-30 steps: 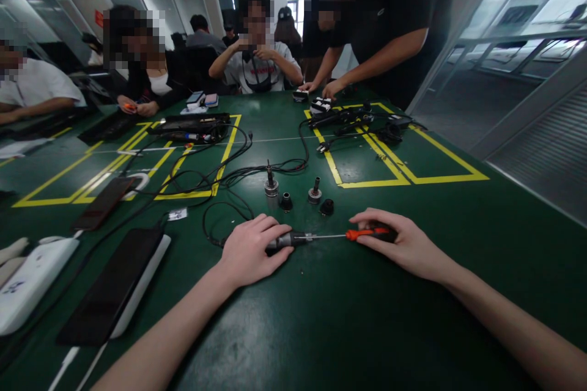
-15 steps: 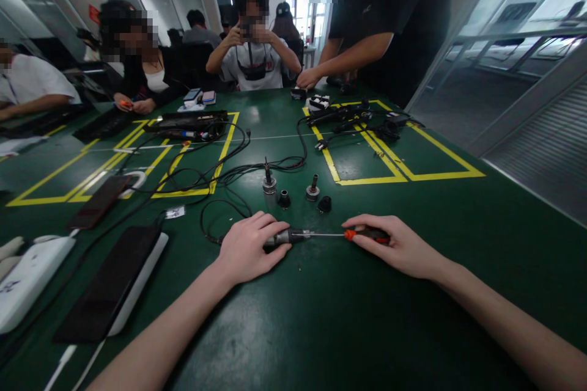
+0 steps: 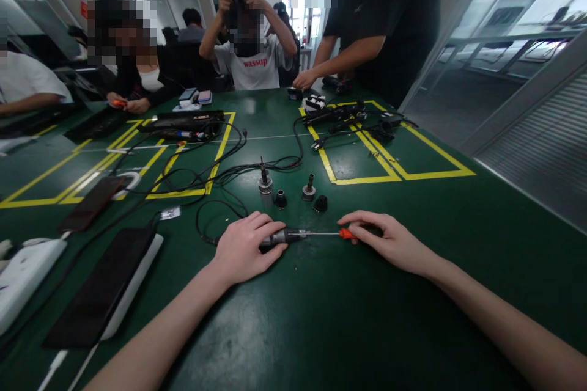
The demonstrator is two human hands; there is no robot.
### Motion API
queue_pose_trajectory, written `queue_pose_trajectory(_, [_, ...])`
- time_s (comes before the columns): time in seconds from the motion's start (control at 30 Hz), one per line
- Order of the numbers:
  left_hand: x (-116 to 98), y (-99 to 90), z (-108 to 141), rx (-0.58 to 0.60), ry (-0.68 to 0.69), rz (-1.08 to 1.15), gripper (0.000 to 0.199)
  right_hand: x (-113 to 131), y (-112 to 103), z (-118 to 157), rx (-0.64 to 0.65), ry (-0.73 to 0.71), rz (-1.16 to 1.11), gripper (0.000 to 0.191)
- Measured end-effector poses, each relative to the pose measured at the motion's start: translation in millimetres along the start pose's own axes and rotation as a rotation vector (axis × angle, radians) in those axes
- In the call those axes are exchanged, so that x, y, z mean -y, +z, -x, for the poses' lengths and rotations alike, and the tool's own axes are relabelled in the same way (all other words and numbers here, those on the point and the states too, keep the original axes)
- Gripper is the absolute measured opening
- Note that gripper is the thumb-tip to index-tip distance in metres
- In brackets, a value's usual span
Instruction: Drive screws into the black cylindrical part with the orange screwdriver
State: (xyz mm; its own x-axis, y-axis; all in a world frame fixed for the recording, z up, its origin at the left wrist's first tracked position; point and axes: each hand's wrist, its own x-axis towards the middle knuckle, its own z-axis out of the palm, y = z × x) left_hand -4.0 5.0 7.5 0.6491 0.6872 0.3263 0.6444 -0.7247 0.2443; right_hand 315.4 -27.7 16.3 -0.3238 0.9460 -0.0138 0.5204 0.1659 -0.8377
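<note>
My left hand (image 3: 245,247) is wrapped over a dark cylindrical tool (image 3: 276,238) lying on the green table (image 3: 293,330), with a black cable at its left end. In my right hand (image 3: 389,238) is a screwdriver (image 3: 347,233) with an orange and black handle. The screwdriver's thin shaft points left and meets the tool's right end; the exact contact is too small to tell. Just beyond stand a metal part with a pin (image 3: 265,186), a small black collar (image 3: 280,198), a metal part with a stem (image 3: 309,189) and a black cone-shaped part (image 3: 321,203).
At left lie a black phone (image 3: 103,287) on a white block, a reddish phone (image 3: 92,203) and a power strip (image 3: 30,275). Cables (image 3: 229,174) cross the middle. Black equipment (image 3: 339,113) sits at the back; people are around the far side.
The view has shifted slightly. My right fingers have moved a little around the screwdriver handle. Across the table, a person has raised both hands to the headgear. My left hand keeps its grip.
</note>
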Motion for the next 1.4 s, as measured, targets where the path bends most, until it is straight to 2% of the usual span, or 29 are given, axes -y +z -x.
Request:
queue_pose_trajectory(0.13, [0.0, 0.4, 0.0, 0.004, 0.0, -0.006, 0.027, -2.8, -1.0, 0.8, -0.036, -0.033, 0.021, 0.036])
queue_pose_trajectory(0.67, [0.2, 1.4, 1.0, -0.006, 0.0, 0.005, 0.026, -6.6, -1.4, 0.6, -0.133, -0.13, 0.073, 0.031])
queue_pose_trajectory(1.0, [-0.1, 0.0, 0.3, 0.014, -0.009, 0.002, 0.027, -9.3, 2.3, -1.2, -0.072, -0.206, 0.144, 0.019])
queue_pose_trajectory(1.4, [0.3, -0.6, -1.8, 0.058, -0.03, 0.004, 0.027, 1.9, 1.4, 0.0, 0.017, -0.117, 0.121, 0.033])
